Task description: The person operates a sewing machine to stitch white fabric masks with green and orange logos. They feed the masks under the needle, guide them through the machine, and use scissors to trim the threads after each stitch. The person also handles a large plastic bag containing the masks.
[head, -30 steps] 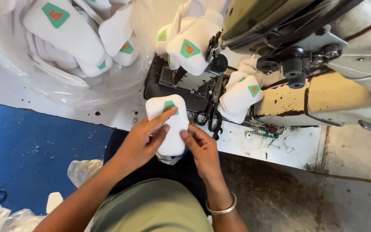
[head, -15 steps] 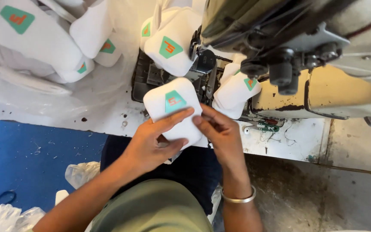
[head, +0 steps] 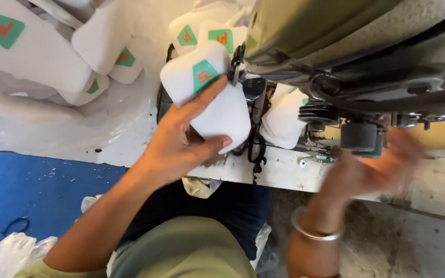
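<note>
White padded piece (head: 209, 100): soft, rounded-cornered, smooth white material, bearing a small green patch with an orange mark near its upper end; held tilted above the bench (head: 284, 172) edge, its top corner just beside the dark underside of the sewing machine (head: 346, 56). Left hand (head: 178, 144): closed on the piece from below and from the left, index finger laid across its face close under the patch, thumb pressed at its lower edge; forearm rising from the lower left. Right hand (head: 377, 170): motion-blurred, well apart from the piece, low at the right before the machine's dark cylindrical part; whether open or closed cannot be told; a metal bangle (head: 312, 231) circles the wrist. Further white pieces (head: 37, 51) of the same kind, same green patches, heaped in clear plastic at upper left. Floor (head: 21, 180) at left blue.
</note>
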